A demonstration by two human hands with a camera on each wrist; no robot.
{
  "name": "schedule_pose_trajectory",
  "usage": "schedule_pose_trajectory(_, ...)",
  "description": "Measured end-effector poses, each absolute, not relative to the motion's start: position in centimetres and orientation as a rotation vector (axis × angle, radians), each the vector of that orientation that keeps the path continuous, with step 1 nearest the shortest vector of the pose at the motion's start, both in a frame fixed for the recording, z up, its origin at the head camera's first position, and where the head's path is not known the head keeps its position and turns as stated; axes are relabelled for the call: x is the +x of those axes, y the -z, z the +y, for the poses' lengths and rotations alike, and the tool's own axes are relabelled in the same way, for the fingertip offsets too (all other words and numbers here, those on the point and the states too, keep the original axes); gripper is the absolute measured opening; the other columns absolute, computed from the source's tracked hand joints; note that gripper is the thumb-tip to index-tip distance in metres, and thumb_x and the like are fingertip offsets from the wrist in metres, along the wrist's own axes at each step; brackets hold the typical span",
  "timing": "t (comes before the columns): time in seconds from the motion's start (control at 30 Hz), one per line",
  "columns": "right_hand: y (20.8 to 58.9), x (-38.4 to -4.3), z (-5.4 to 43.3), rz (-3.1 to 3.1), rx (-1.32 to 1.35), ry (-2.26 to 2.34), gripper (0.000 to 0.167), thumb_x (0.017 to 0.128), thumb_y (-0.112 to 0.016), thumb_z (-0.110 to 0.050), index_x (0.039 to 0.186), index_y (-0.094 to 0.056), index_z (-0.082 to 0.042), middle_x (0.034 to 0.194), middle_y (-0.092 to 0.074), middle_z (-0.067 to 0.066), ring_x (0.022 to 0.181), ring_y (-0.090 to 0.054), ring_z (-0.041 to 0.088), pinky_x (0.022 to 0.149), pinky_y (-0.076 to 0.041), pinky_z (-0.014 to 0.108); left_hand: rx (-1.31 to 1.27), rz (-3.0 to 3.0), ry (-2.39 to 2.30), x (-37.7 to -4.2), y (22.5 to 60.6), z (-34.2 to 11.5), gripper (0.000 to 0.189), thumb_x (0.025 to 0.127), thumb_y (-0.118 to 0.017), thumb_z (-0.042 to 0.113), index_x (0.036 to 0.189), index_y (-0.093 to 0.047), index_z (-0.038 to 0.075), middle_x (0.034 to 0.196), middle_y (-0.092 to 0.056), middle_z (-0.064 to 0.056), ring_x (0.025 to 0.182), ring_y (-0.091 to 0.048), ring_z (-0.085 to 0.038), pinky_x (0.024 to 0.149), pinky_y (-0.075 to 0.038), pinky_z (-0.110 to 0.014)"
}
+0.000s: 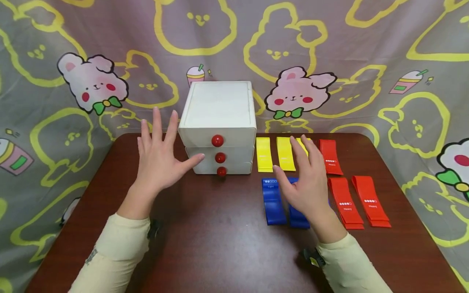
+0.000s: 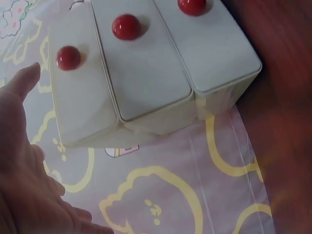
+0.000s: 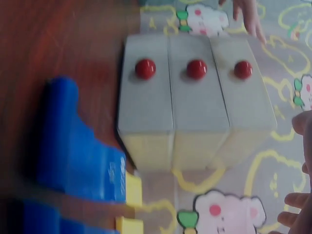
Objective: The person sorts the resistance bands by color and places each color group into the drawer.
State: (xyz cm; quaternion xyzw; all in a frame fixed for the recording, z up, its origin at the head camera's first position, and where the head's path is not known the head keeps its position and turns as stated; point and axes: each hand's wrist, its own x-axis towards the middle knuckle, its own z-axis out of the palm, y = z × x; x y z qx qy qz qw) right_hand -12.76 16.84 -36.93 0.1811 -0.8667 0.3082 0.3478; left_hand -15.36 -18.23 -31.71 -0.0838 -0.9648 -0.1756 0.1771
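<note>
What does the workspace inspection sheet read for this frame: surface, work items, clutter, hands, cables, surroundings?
Surface: dark brown table.
Work items: white three-drawer box with red knobs, all drawers shut; yellow bands, blue bands and red bands lying flat to its right.
Clutter: nothing seen.
Hands: left hand open beside the box, holding nothing; right hand open over the blue bands; contact unclear.
Cables: nothing seen.
Surroundings: grey cartoon-bunny cloth behind and around the table.

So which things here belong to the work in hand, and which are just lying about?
In hand: left hand open beside white drawer box; right hand open over blue bands.
Lying about: yellow bands; red bands; cartoon backdrop cloth.
</note>
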Motion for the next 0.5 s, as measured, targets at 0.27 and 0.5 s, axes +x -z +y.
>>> schedule_pose_trajectory(0.27,36.9,-13.1,13.3,-2.125,0.589,-1.049,0.058,0.084,-0.074,-0.024,0.138,-0.058,-0.009,0.136,-0.056,0.011,0.125,-0.050,0.030,0.099,-0.041,0.054,-0.259,-2.726,0.688,-17.4,30.6,-18.8,0.113,0.081,-0.066,0.070,0.161,0.002,0.030,0.163,0.021,0.002,0.147,0.012,-0.039,0.106,-0.007,-0.073)
schedule_pose_trajectory(0.5,36.6,-13.9,10.6,-2.095,0.670,-1.173,0.053,0.087,-0.075,-0.023,0.134,-0.061,-0.006,0.130,-0.063,0.006,0.117,-0.059,0.022,0.097,-0.045,0.046,-0.319,-2.726,0.804,-19.3,29.8,-18.5,0.110,0.082,-0.067,0.067,0.161,0.001,0.031,0.164,0.018,0.006,0.149,0.007,-0.032,0.108,-0.009,-0.071)
